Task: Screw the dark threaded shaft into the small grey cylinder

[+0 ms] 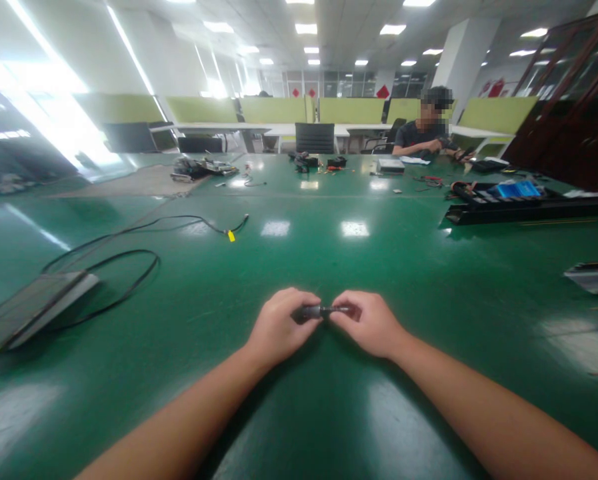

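Just above the green tabletop, my left hand (285, 325) pinches the thicker end of a small dark pen-like object (313, 311) between thumb and fingers. This end looks like a grey and black cylinder. My right hand (369, 321) faces it, thumb and fingers closed round the thinner dark end. The object lies about level across the gap between both hands. Much of it is hidden inside my fingers, and I cannot make out its exact kind.
On the green table (299, 260), a flat dark device (33, 310) and a black cable (153, 267) with a yellow tag (231, 236) lie left. A long black tray (519, 212) is at right. Tools and parts (303, 161) line the far edge, where another person (419, 140) sits.
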The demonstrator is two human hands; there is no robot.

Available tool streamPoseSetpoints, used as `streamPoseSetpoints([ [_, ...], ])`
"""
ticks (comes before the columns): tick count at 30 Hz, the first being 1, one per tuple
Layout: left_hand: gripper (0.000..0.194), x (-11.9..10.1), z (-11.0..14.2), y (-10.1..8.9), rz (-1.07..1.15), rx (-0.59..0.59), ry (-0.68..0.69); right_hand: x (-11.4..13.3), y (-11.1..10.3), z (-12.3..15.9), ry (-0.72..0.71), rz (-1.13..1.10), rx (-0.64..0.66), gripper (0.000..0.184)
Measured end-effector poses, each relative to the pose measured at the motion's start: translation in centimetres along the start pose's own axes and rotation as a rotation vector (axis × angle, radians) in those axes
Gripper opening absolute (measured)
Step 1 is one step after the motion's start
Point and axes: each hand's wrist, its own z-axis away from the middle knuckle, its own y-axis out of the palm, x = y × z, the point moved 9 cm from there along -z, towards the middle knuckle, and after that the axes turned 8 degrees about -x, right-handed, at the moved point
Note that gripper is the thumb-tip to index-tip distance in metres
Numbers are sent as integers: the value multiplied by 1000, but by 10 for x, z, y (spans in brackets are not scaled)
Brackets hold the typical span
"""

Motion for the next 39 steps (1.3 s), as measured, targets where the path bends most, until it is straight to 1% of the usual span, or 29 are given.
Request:
streamPoseSetpoints([
  [8,18,1,0,0,6,-9,6,-2,-1,-1,7,5,-9,5],
  [32,19,6,0,0,15,8,-36,-2,-3,0,3,30,-12,6],
  [39,19,6,-1,-1,15,7,-48,-1,-4,0,-17,51,-17,5],
])
